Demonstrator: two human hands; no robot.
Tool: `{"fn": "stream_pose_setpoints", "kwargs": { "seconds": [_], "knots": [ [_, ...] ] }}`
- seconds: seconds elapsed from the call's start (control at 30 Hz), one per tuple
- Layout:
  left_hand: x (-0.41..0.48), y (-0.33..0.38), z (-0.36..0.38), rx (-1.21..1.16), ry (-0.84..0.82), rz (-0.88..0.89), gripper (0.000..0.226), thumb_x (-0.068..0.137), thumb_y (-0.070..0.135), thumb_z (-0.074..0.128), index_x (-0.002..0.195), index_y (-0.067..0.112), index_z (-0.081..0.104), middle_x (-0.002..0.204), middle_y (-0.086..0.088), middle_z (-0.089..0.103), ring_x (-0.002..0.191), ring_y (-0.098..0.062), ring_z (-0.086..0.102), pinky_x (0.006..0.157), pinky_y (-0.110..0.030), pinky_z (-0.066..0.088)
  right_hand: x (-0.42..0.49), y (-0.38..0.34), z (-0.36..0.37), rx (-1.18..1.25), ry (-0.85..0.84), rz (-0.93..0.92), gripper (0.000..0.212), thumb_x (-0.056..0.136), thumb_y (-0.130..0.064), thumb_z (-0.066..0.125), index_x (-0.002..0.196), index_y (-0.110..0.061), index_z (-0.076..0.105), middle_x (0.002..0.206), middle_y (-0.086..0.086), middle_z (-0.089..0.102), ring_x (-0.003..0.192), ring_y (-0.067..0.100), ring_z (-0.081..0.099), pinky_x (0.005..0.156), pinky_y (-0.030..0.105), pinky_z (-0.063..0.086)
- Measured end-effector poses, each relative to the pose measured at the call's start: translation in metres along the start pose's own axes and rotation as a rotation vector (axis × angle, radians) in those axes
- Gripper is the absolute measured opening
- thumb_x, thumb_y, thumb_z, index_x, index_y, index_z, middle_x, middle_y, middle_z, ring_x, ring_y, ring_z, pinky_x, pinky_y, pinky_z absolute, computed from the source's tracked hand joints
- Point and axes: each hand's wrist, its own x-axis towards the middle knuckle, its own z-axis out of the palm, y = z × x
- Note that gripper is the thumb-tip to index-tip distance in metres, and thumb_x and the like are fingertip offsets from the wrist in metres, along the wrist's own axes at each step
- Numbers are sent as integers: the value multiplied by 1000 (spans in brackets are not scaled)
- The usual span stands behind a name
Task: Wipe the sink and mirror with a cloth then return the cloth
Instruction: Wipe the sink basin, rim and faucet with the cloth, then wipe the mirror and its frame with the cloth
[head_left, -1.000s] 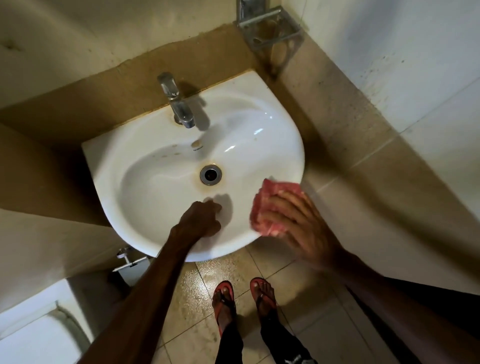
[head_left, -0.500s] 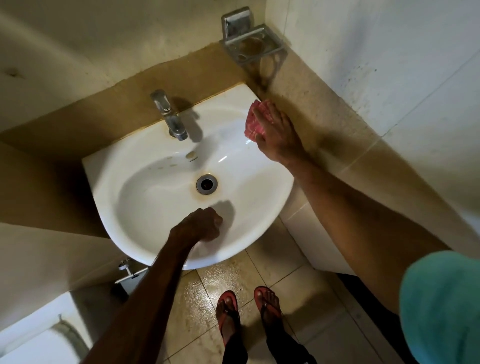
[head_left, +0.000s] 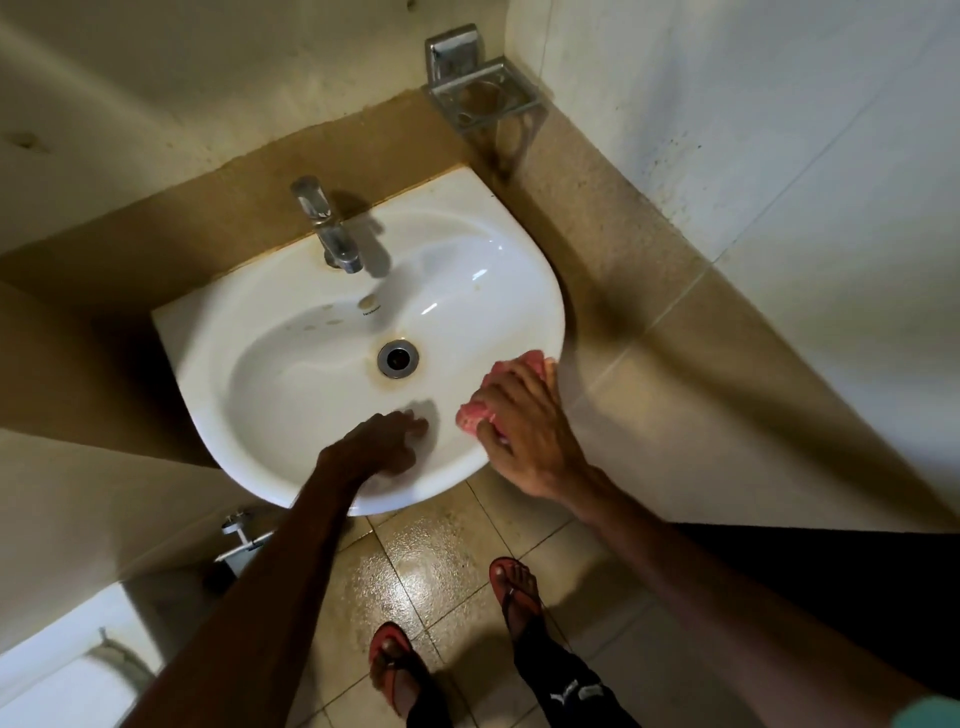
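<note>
While the right hand (head_left: 524, 441) grips the cloth (head_left: 474, 414) on the sink (head_left: 291, 364) rim, the left hand (head_left: 376, 444) rests slack-fingered inside.

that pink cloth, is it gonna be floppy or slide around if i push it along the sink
Probably floppy: the cloth sits bunched and lumpy under the right hand. Likely light, since one hand nearly covers it. It should glide easily on the glossy sink rim.
</note>
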Motion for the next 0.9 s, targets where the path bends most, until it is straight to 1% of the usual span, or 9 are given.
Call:
{"fn": "stream_pose_setpoints", "kwargs": {
  "seconds": [0.1,0.2,0.23,0.33,0.47,0.53,0.63,0.8,0.9],
  "knots": [
    [-3,-6,-5,-28,-27,3,53,97,7,51,147,21,48,153,-6,45,137,-26,48,101,-28,41,-24,-22,5,23,-64,-35,36,91,-33,48,119,-18,67,127,3,62,133,25,49,131,46,8],
    [-11,-13,-9,-10,-60,65,32,96,7,49,100,35,64,114,3,60,101,-18,58,66,-16,41,-44,-46,12,0,-132,-82,56,85,-31,57,140,-20,57,146,1,53,148,24,38,132,50,5],
    [-17,-16,-10,-4,-54,81,29,97,10,52,92,36,63,108,5,61,97,-14,56,64,-14,40,-49,-55,14,-27,-145,-85,62,82,-29,60,144,-22,54,149,0,50,151,24,34,131,54,7],
    [-39,-29,-11,21,-12,103,26,98,21,55,117,25,72,126,5,67,115,-17,61,84,-22,42,-54,-80,25,-83,-138,-104,71,77,-19,67,146,-23,52,149,-2,49,149,25,35,129,57,15],
    [-89,-56,-11,-49,129,49,52,95,13,54,143,-1,42,140,-22,53,128,-36,52,103,-38,43,-53,-105,43,-59,-25,-109,70,76,-9,77,141,-23,54,144,0,56,142,28,47,125,56,26],
    [-120,-64,-11,-122,244,24,69,91,7,55,153,-3,25,145,-25,47,135,-38,45,110,-40,39,-49,-120,47,-65,14,-85,66,76,-7,78,137,-20,57,141,2,59,136,29,51,123,54,29],
    [-166,-76,-8,-206,369,14,76,85,1,54,156,4,27,155,-17,40,145,-31,38,119,-39,34,-46,-159,55,-110,0,-55,53,83,-6,69,135,-15,60,136,3,61,129,29,53,124,53,28],
    [-228,-94,-10,-334,526,19,64,82,4,62,145,8,47,138,-15,61,127,-32,59,106,-34,46,-16,-241,84,89,-6,165,37,90,-17,57,127,-16,62,128,2,66,122,28,60,118,49,36],
    [-262,-100,-19,-367,598,53,58,78,-4,56,135,9,57,125,-12,68,112,-29,65,89,-25,47,26,-286,55,621,-81,432,32,95,-7,63,127,-13,64,118,-5,67,103,12,68,96,18,47]
  ]
}}
